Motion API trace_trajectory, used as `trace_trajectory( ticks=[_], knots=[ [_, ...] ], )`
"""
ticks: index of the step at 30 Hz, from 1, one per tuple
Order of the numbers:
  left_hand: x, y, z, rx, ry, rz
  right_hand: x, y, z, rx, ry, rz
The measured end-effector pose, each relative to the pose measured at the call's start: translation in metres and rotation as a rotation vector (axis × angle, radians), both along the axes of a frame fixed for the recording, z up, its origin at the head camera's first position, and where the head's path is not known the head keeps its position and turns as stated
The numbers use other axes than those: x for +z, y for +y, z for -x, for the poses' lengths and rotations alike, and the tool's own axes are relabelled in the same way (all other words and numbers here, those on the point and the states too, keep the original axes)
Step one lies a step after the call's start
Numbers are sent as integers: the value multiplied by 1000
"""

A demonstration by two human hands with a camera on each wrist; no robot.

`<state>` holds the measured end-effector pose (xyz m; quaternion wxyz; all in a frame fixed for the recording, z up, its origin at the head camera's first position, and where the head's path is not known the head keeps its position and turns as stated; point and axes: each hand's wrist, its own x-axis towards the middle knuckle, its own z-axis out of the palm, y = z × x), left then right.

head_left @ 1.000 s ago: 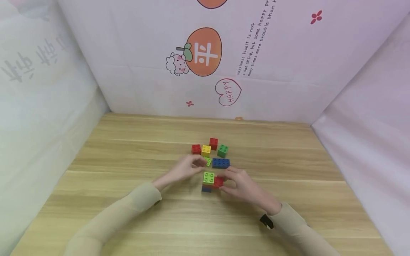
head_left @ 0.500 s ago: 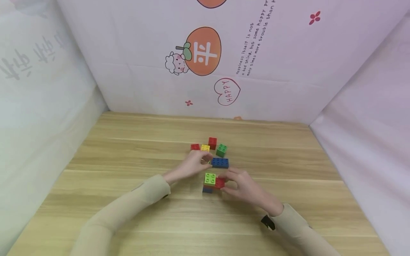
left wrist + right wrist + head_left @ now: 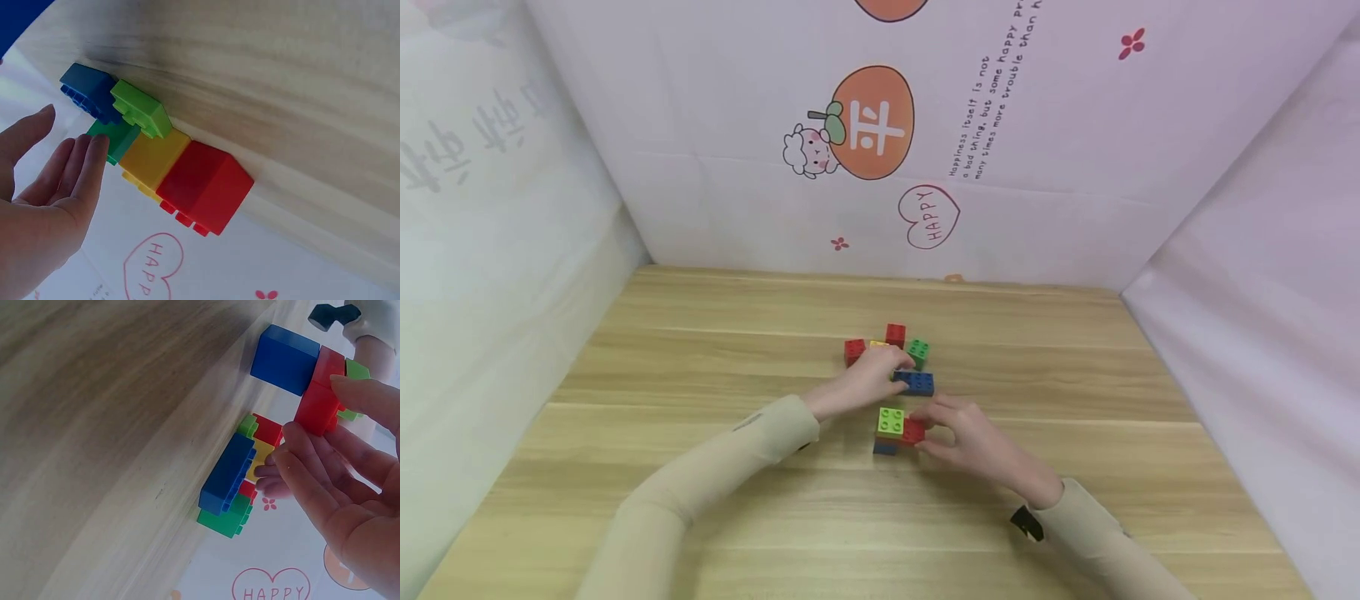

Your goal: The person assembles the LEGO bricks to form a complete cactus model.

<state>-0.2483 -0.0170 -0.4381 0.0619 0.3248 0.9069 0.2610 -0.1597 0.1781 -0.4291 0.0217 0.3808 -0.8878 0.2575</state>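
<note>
My right hand [image 3: 964,433] pinches the overhanging end of a red toy building brick [image 3: 319,403] between thumb and fingers. That brick belongs to a small stack, with a blue brick [image 3: 285,359] beneath it and a lime brick [image 3: 891,422] on top at the left. Over the loose long blue brick [image 3: 917,383], my left hand [image 3: 874,372] reaches with thumb and fingers parted; the left wrist view shows nothing held between them. A flat lime brick [image 3: 140,109] lies beside the long blue one, mostly hidden by the left hand in the head view.
Behind the left hand stand a yellow brick [image 3: 156,159], a green brick [image 3: 919,352] and two red bricks, one at the left [image 3: 854,351] and one farther back [image 3: 896,334]. Printed white cloth [image 3: 737,208] walls the wooden table [image 3: 1037,350] at the back and sides.
My left hand has moved right and slightly away from me, past the lime brick to the long blue brick. The right hand and the stack stay almost in place.
</note>
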Motion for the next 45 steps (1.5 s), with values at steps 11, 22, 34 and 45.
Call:
trace_trajectory(
  ticks=[11,22,34,45],
  knots=[
    [-6,8,3,-60,82,160,1,-1,-1,6,-2,-3],
    [-8,8,2,-51,3,131,0,0,-2,3,-30,-9],
    [-6,7,3,-53,-9,117,-2,-1,-1,14,-27,-4],
    [1,-7,3,-49,8,17,-1,0,-1,-7,-23,-11]
  ],
)
